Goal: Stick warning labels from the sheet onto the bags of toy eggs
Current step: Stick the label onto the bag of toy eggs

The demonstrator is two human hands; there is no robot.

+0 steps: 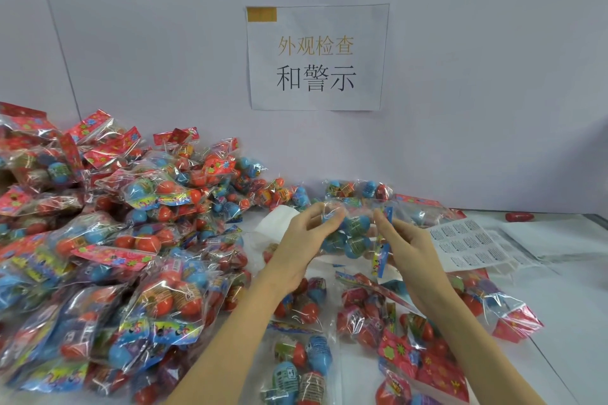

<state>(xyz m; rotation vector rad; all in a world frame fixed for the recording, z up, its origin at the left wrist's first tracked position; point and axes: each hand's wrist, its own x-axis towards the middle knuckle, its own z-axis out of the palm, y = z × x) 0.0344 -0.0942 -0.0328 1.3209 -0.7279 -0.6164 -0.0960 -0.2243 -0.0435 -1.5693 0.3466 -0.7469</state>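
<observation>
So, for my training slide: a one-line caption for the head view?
Both hands hold up a bag of toy eggs, label sheet at right.

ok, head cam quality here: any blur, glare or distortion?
Head view: even, soft light; specular glare on the cellophane of the bag pile; fingertips of left hand and right hand slightly motion-blurred around the held bag; wide-angle bending at edges; label sheet print unreadable.

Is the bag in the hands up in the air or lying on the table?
In the air. The left hand and right hand hold the bag above the table.
</observation>
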